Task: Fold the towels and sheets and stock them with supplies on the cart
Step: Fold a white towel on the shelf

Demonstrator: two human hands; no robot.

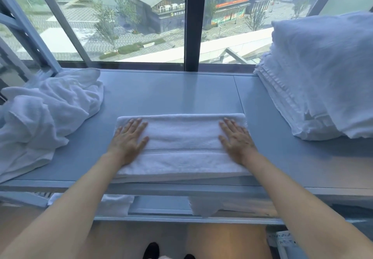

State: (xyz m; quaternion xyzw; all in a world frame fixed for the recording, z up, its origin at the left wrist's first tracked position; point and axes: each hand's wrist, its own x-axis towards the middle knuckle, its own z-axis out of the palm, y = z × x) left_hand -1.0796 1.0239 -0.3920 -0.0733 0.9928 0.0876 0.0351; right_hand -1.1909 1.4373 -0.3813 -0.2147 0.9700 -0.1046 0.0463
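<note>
2 flat, released hands, left hand (129, 140) and right hand (236, 140), press a folded white towel (182, 143) at the near edge of the cart shelf (171, 93) (mid-fold, it seems); next likely calls for folding it across, then stacking.

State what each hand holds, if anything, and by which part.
Nothing is held. The left hand and right hand lie flat, fingers straight, pressing on the two ends of the folded towel.
</note>
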